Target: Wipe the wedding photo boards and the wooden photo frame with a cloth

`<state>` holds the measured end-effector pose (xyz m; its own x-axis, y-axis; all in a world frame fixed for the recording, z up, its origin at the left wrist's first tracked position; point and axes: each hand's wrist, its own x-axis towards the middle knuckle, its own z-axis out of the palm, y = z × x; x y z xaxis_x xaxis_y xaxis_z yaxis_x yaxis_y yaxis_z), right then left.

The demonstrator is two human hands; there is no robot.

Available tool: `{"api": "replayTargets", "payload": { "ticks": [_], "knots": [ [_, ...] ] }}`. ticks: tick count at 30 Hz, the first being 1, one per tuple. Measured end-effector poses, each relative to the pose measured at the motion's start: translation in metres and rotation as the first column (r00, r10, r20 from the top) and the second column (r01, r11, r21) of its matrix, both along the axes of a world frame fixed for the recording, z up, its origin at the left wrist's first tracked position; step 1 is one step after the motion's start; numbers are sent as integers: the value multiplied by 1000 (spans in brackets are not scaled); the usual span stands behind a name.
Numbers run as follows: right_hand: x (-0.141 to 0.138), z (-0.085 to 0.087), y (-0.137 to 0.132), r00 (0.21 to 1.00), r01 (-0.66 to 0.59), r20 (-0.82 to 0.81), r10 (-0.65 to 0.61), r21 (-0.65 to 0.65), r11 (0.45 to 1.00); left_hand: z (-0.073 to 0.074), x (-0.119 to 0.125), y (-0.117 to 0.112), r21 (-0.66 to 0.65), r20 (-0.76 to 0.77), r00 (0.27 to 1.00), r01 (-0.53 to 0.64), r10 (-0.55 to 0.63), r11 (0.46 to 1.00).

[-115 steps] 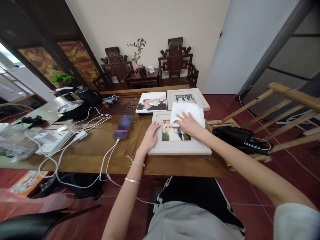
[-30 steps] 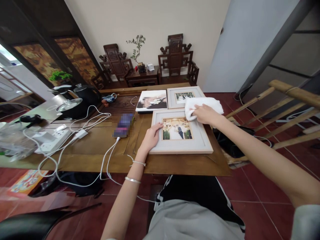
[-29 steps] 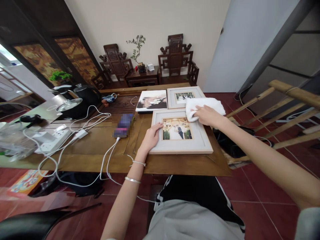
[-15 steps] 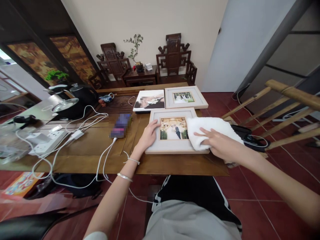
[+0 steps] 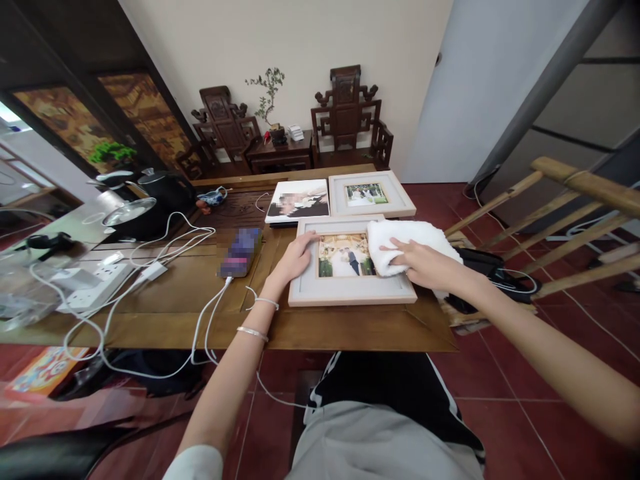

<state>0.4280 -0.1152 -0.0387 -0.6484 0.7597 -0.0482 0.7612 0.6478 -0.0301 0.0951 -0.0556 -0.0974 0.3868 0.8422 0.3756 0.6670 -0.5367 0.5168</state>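
Observation:
A light-wood picture frame [image 5: 350,293] lies flat at the near edge of the table, a wedding photo of a couple in its white mat. My left hand [image 5: 294,259] grips the frame's left side, its fingertips over the rim near the photo. My right hand [image 5: 417,261] is closed on a folded white towel [image 5: 420,235], pressing it against the right part of the frame and covering some of the photo's right edge. Behind lie a second framed photo [image 5: 395,200] and a white-edged photo print or album [image 5: 300,193].
Left of the frame, a phone [image 5: 240,252] lies on the wooden table [image 5: 330,330], plugged into a white cable. Farther left are a power strip [image 5: 97,287], tangled cables and a black lidded pot [image 5: 133,213]. A wooden railing-like chair [image 5: 575,200] stands right; carved chairs [image 5: 346,110] stand behind.
My right hand has moved the towel up and slightly left along the frame's right side, uncovering its lower right corner. My left hand stays on the left side.

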Motion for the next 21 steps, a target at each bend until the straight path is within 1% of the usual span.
{"api": "replayTargets", "payload": {
  "ticks": [3,5,8,11,13,14,16,18,21],
  "knots": [
    [-1,2,-6,1000,-4,-10,4,9,1000,-5,-1,2,23,42,999,2,-3,1000],
    [-5,2,0,1000,22,-9,-21,47,999,-8,-2,3,37,44,999,16,-18,999],
    [-13,-1,24,999,47,2,-48,131,990,-11,-2,4,54,28,999,28,-30,998],
    [-19,-9,51,998,57,26,-64,201,978,-14,-2,4,68,20,999,25,-26,997],
    [-21,-14,58,997,44,52,-58,230,972,-16,-2,4,69,22,1000,14,-15,998],
    [-21,-15,56,997,31,67,-48,239,971,-16,-2,4,67,22,1000,8,-9,998],
    [-19,-16,43,995,1,93,-24,242,970,-17,-1,4,61,21,1000,-3,2,998],
    [-17,-14,19,995,-27,99,5,220,975,-17,0,4,50,21,1000,-12,11,999],
    [-15,-8,-22,995,-83,65,74,146,986,-14,3,2,23,47,999,-24,23,999]
  ]
}}
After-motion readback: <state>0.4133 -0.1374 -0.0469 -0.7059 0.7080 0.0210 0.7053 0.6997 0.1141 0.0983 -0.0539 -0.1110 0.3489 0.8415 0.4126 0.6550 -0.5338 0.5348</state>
